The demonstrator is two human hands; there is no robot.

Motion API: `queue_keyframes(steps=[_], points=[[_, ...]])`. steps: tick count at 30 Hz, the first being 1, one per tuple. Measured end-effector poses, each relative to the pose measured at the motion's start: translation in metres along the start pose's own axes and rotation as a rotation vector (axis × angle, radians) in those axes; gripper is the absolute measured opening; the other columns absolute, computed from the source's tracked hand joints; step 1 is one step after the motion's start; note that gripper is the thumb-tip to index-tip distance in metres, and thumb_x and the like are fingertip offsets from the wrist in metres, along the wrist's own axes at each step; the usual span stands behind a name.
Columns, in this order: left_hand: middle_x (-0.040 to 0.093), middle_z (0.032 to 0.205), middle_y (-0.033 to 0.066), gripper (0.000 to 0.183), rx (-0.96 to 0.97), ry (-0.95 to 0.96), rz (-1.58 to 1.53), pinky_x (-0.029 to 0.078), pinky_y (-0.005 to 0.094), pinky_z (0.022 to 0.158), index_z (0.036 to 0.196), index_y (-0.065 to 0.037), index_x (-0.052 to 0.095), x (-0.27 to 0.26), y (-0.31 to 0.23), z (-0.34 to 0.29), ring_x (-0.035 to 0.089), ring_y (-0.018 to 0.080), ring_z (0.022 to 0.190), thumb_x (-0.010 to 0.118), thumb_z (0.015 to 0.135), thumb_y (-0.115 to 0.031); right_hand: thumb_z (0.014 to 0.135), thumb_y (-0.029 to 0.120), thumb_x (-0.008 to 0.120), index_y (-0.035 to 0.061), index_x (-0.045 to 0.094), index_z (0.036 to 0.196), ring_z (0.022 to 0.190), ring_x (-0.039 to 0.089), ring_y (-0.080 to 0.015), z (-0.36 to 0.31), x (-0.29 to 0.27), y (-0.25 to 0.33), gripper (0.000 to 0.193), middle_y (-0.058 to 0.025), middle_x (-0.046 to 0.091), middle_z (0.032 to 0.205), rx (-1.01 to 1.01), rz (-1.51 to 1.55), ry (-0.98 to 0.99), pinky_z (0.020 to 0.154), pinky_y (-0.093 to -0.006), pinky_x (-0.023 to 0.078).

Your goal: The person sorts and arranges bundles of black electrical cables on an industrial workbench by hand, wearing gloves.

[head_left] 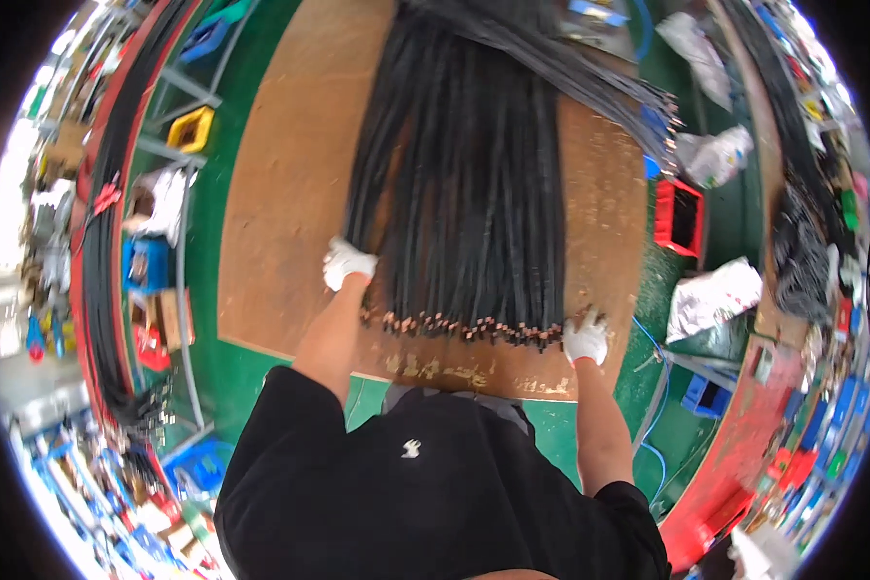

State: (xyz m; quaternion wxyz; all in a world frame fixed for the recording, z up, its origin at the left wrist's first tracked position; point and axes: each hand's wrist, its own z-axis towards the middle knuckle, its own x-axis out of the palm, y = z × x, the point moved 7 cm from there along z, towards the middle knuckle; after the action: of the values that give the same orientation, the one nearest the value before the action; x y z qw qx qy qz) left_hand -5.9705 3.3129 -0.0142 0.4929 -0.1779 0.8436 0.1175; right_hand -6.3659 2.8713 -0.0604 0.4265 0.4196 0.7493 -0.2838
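Observation:
Many black cables [474, 193] with bare copper-coloured ends lie side by side down a brown board, ends pointing toward me. At the left edge of the spread is my left hand [346, 264] in a white glove, beside the outermost cables with its fingers slightly apart. My right hand [586, 338], also gloved in white, rests on the board by the lower right corner of the row of ends, its fingers spread. Neither hand shows a cable in its grip. Another bundle of black cables [590, 82] crosses over the far part and slants to the right.
The brown wooden board [280, 193] stands over a green floor [541, 425]. On the right are a red crate [679, 217], white sacks [713, 300] and a blue hose [659, 372]. Metal racks [186, 290] with a yellow bin [191, 130] and more black cables line the left.

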Motion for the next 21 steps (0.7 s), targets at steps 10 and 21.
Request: queue_keyframes(steps=[10, 21], points=[[0.067, 0.135, 0.0234, 0.049, 0.034, -0.158, 0.002, 0.057, 0.0473, 0.106, 0.13, -0.004, 0.066, 0.017, 0.005, 0.01, 0.069, 0.0362, 0.126, 0.073, 0.085, -0.023, 0.095, 0.047, 0.066, 0.0152, 0.035, 0.166, 0.153, 0.039, -0.0471, -0.01, -0.004, -0.011, 0.084, -0.0315, 0.036, 0.167, -0.102, 0.088, -0.089, 0.121, -0.0519, 0.042], [0.076, 0.12, 0.0261, 0.056, 0.107, 0.023, -0.1, 0.058, 0.0485, 0.102, 0.131, -0.002, 0.058, 0.021, 0.009, 0.033, 0.074, 0.0418, 0.117, 0.072, 0.082, -0.024, 0.101, 0.028, 0.064, 0.0104, 0.065, 0.141, 0.138, 0.057, -0.0436, -0.014, -0.053, 0.022, 0.044, -0.0232, 0.048, 0.159, -0.206, 0.481, -0.402, 0.113, -0.0496, 0.05]])
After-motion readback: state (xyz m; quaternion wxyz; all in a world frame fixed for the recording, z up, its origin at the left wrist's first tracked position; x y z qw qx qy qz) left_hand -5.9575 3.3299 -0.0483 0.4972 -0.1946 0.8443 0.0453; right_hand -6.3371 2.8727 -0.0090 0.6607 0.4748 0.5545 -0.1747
